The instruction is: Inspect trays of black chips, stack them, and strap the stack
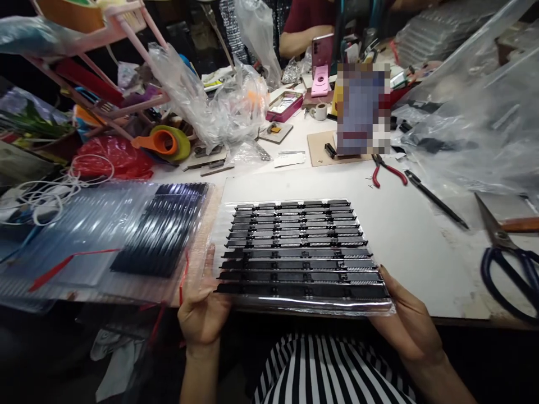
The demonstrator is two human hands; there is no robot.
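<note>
Between my two hands is a clear plastic tray (295,306) holding several rows of long black slotted parts (290,252), which look like connector strips. My left hand (206,308) grips its near left corner, the fingers partly seen through the clear plastic. At the near right edge my right hand (406,314) holds the tray, with its fingers partly hidden underneath. The tray is at the front edge of the table, over a white board (425,252). Close to my left hand lies another stack of clear trays (96,224), partly filled with black strips (168,235).
Red-handled pliers (389,171), a black pen-like tool (438,199) and large scissors (505,264) lie at the right. Clear plastic bags (471,123) crowd the back. A phone (322,53) stands on a pink holder, with a person's arm (305,40) behind it.
</note>
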